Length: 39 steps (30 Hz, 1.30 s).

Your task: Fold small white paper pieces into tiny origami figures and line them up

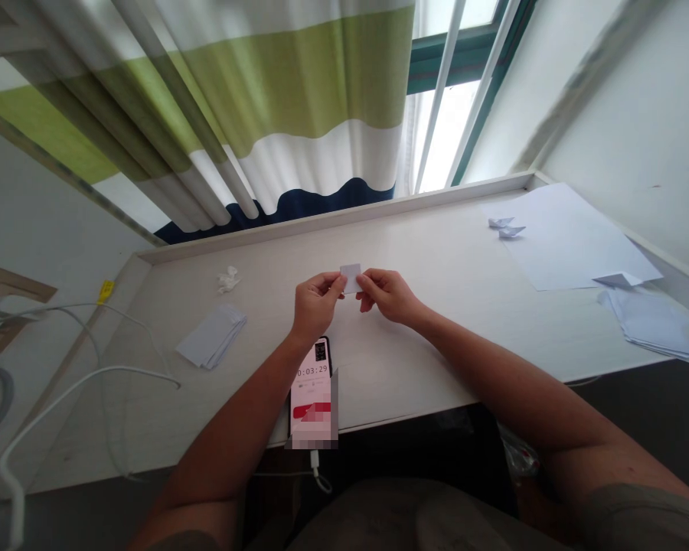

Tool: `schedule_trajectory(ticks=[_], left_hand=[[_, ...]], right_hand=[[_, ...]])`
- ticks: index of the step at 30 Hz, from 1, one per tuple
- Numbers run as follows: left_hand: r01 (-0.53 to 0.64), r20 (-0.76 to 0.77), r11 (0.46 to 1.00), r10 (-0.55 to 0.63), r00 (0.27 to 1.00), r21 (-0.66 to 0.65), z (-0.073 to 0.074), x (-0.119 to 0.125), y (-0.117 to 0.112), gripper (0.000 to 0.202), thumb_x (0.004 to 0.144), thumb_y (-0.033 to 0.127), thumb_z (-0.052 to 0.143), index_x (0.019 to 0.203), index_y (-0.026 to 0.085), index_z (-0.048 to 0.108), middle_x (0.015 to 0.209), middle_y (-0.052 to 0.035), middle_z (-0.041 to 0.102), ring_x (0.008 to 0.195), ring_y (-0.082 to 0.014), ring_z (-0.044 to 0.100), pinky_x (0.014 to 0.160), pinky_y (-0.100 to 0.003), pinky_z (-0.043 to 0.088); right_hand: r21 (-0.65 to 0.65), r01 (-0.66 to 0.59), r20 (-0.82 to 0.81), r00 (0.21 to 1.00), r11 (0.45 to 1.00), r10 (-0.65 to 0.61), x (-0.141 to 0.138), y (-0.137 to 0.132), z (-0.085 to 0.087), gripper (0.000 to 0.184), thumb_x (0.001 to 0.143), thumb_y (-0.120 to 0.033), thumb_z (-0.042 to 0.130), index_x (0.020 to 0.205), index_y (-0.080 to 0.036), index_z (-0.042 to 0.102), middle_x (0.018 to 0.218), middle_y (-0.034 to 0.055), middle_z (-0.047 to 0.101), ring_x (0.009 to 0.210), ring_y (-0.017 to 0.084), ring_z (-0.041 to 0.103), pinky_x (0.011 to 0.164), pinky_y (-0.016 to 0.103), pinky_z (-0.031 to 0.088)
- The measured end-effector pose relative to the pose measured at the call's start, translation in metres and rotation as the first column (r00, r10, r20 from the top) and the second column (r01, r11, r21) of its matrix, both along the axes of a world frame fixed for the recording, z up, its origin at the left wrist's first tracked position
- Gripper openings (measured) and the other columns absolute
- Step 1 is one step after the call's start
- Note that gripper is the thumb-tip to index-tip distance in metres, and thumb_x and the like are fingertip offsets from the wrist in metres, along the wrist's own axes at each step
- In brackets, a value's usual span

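"Where's the paper square [350, 278] sitting?"

"Centre of the frame, with the left hand [317, 303] and right hand [387, 297] both nearly closed, pinching it."

"What's risky?"

"They're gripping only its edges. If either hand is slipping, it could drop onto the phone [313, 390] or bench [436, 260]."

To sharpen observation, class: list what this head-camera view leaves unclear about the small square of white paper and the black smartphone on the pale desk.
Head view:
- Small square of white paper: edges partly hidden by the left hand and right hand; any creases are too small to see.
- Black smartphone: lower screen blurred by a pixelated patch.
- Small folded white paper shapes: too small and distant to read their folds.
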<state>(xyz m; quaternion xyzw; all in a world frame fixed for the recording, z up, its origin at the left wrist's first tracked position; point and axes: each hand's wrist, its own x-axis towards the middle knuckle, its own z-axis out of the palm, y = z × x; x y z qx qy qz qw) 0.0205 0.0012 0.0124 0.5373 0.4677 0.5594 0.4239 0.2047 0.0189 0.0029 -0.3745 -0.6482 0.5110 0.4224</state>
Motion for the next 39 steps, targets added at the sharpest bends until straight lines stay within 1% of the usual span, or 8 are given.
schedule_trajectory(ticks=[3,5,13,21,26,31,34,39], left_hand=[[0.149,0.081,0.982,-0.14,0.987,-0.119,0.003,-0.003,0.002,0.037,0.081,0.053,0.088,0.086,0.016,0.082,0.076,-0.006,0.078,0.067,-0.0158,0.068,0.064,-0.029,0.055],[0.189,0.058,0.974,-0.183,0.981,-0.125,0.006,-0.005,0.002,0.038,0.081,0.053,0.089,0.079,0.016,0.08,0.071,-0.0053,0.075,0.066,-0.0152,0.066,0.064,-0.028,0.053],[0.184,-0.037,0.981,-0.187,0.982,-0.063,0.007,-0.006,0.001,0.033,0.081,0.049,0.089,0.079,0.016,0.082,0.07,-0.0055,0.076,0.063,-0.0153,0.065,0.066,-0.03,0.054],[0.197,-0.037,0.978,-0.2,0.979,-0.073,0.004,-0.005,0.002,0.039,0.079,0.054,0.092,0.082,0.016,0.081,0.074,-0.0061,0.077,0.067,-0.0162,0.067,0.069,-0.031,0.056],[0.303,-0.066,0.943,-0.314,0.947,-0.137,0.003,-0.007,0.001,0.04,0.076,0.054,0.093,0.076,0.017,0.078,0.068,-0.0041,0.073,0.065,-0.0155,0.066,0.069,-0.031,0.057],[0.35,-0.098,0.922,-0.369,0.924,-0.168,0.006,-0.007,-0.002,0.037,0.08,0.052,0.09,0.075,0.017,0.077,0.069,-0.005,0.074,0.064,-0.016,0.066,0.068,-0.031,0.056],[0.337,-0.095,0.931,-0.352,0.931,-0.142,0.007,-0.006,-0.002,0.036,0.082,0.052,0.088,0.076,0.018,0.078,0.07,-0.0042,0.073,0.063,-0.015,0.062,0.064,-0.03,0.053],[0.199,-0.07,0.978,-0.204,0.977,-0.066,0.005,-0.001,-0.002,0.036,0.082,0.053,0.088,0.071,0.021,0.078,0.065,-0.0002,0.065,0.064,-0.0133,0.054,0.063,-0.028,0.048]], right_hand=[[0.052,0.014,0.038,0.999,0.999,-0.016,0.003,-0.002,0.003,0.068,0.097,-0.085,0.056,0.077,-0.02,0.06,0.065,0.0039,0.071,0.057,0.016,0.07,0.056,0.026,0.053],[0.06,0.003,0.05,0.999,0.998,-0.006,0.004,-0.001,0.003,0.069,0.097,-0.086,0.054,0.076,-0.021,0.059,0.064,0.0035,0.07,0.056,0.016,0.07,0.056,0.027,0.052],[0.007,-0.043,0.052,0.998,0.999,0.043,0.005,0.002,0.0,0.068,0.094,-0.086,0.058,0.075,-0.021,0.059,0.065,0.0025,0.068,0.055,0.015,0.067,0.055,0.027,0.051],[0.078,-0.068,0.174,0.983,0.995,0.053,0.01,0.001,0.006,0.05,0.101,-0.065,0.058,0.077,-0.021,0.06,0.055,-0.0004,0.065,0.051,0.014,0.06,0.059,0.028,0.048],[0.049,-0.087,0.134,0.988,0.995,0.08,0.016,0.005,0.007,0.061,0.099,-0.074,0.057,0.069,-0.021,0.058,0.06,0.0029,0.068,0.056,0.015,0.064,0.059,0.028,0.049],[0.152,-0.067,0.189,0.981,0.986,0.037,0.021,0.005,0.013,0.067,0.104,-0.075,0.051,0.066,-0.021,0.061,0.059,0.0036,0.069,0.056,0.015,0.061,0.061,0.029,0.047],[0.152,-0.101,0.172,0.982,0.983,0.075,0.019,0.004,0.012,0.069,0.102,-0.078,0.052,0.066,-0.021,0.061,0.059,0.003,0.068,0.056,0.015,0.061,0.06,0.028,0.048],[0.053,-0.158,0.111,0.982,0.986,0.151,0.015,0.006,0.005,0.073,0.094,-0.088,0.055,0.069,-0.02,0.063,0.062,0.0023,0.068,0.055,0.014,0.063,0.058,0.027,0.05]])
